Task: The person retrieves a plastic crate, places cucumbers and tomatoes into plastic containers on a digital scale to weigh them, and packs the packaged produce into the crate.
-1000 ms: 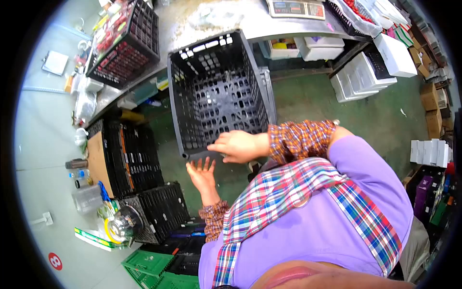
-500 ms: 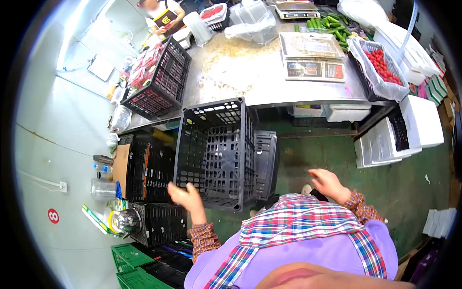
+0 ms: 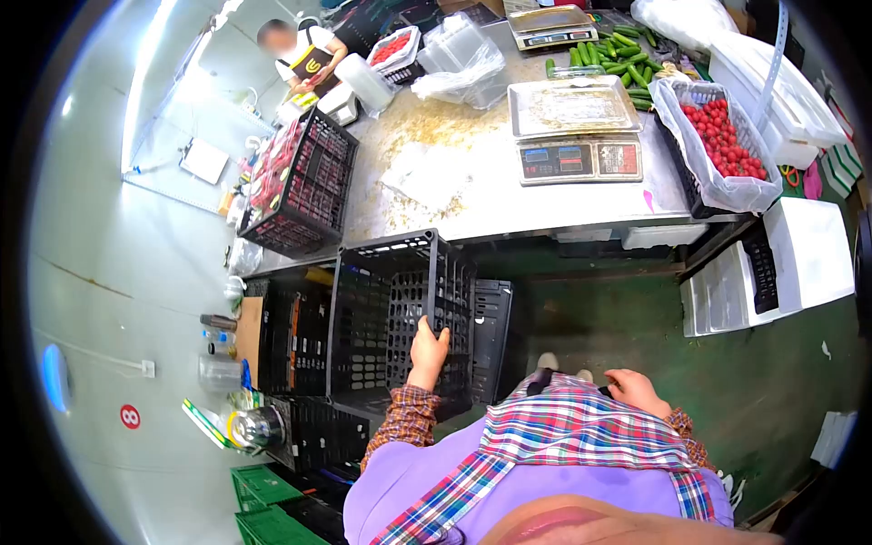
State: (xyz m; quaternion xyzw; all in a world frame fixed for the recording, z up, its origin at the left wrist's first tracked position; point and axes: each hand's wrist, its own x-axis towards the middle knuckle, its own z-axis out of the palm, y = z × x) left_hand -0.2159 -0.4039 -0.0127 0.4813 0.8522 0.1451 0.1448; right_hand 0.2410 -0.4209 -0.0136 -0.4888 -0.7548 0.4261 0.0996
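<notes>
An empty black plastic crate stands tilted beside the table's front edge, its open top facing me. My left hand is over the crate's right side wall, thumb and forefinger apart; whether it touches the wall cannot be made out. To the right, beside the plaid apron, my right hand hangs with loosely bent fingers and nothing visible in it. Behind the crate, a second dark crate shows at its right.
On the metal table are a crate of packed red produce, scales, cucumbers and a lined basket of red produce. A person stands across it. White boxes are at right; stacked crates at left.
My left hand has moved right, from the crate's near left corner to its right side. My right hand left the crate's near rim earlier and is now by the apron. The view has tilted up, showing more table.
</notes>
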